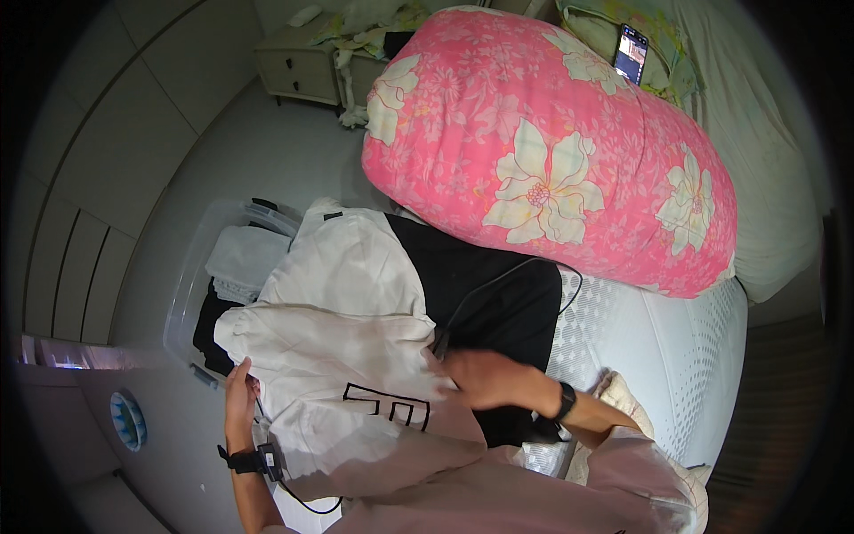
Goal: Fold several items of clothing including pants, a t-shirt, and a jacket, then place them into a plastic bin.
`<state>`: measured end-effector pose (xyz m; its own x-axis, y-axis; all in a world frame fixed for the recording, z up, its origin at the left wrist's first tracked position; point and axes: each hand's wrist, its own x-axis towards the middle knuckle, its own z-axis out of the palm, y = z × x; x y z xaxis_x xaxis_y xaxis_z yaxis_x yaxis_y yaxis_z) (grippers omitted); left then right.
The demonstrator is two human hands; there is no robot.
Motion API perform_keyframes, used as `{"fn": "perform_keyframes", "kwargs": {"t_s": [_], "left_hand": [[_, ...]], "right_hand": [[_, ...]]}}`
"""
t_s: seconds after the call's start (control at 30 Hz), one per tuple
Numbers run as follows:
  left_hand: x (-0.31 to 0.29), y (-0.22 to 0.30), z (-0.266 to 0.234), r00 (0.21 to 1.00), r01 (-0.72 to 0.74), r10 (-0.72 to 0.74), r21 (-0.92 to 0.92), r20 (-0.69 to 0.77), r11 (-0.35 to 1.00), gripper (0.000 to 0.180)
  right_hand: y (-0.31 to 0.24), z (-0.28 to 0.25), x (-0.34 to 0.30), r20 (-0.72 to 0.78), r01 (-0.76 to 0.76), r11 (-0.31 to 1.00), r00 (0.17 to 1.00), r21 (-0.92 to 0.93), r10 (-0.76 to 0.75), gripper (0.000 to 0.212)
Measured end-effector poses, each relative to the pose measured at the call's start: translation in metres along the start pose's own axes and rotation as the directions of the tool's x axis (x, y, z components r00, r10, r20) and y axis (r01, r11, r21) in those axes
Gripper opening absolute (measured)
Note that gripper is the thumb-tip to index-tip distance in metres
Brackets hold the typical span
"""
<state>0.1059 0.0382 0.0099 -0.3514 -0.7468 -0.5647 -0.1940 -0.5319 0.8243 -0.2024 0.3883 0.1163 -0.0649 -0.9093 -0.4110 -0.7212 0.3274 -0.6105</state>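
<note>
A white garment (pixel 356 285) with a black outlined print lies spread in front of me, partly over a black cloth (pixel 498 311). A long fold runs across it, ending at the left in a gathered edge. My left hand (pixel 240 392) is at the garment's left edge, its fingers closed on the fabric. At the right edge of the garment, close to the black cloth, my right hand (pixel 485 378) is smeared by motion. Its fingertips are too blurred to show whether they grip the fabric. Each wrist wears a black band.
Left of the bed, a clear plastic bin (pixel 182 307) holds folded grey and black cloths. A pink flowered quilt bundle (pixel 551 151) fills the bed's far side, a phone (pixel 631 53) propped behind it. A black cable (pixel 498 278) crosses the black cloth. Farther off stands a nightstand (pixel 298 71).
</note>
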Motion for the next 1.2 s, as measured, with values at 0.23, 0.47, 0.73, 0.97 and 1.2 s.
{"fn": "perform_keyframes", "kwargs": {"t_s": [0.23,0.47,0.73,0.97,1.2], "left_hand": [[-0.062,0.018,0.045,0.941,-0.329,0.301,0.632,0.156,0.701,0.042],[-0.16,0.032,0.133,0.489,-0.871,0.276,0.449,0.828,0.197,0.041],[-0.175,-0.041,0.198,0.127,-0.99,0.093,0.132,0.988,-0.049,0.04],[-0.193,-0.05,0.219,-0.002,-0.993,0.009,-0.001,1.0,-0.121,0.019],[-0.202,-0.047,0.218,-0.058,-0.991,-0.161,-0.076,0.985,-0.108,0.019]], "right_hand": [[0.076,-0.011,0.149,-0.473,0.255,0.965,0.844,-0.06,-0.253,0.035],[0.05,-0.023,0.152,-0.176,0.016,0.989,0.984,0.149,0.011,0.024],[0.067,-0.026,0.13,-0.059,0.302,0.943,0.953,0.14,-0.296,0.023],[0.067,-0.043,0.111,-0.302,0.241,0.903,0.944,0.356,-0.132,0.009],[0.044,-0.046,0.11,-0.523,0.36,0.905,0.829,0.227,-0.198,0.018]]}}
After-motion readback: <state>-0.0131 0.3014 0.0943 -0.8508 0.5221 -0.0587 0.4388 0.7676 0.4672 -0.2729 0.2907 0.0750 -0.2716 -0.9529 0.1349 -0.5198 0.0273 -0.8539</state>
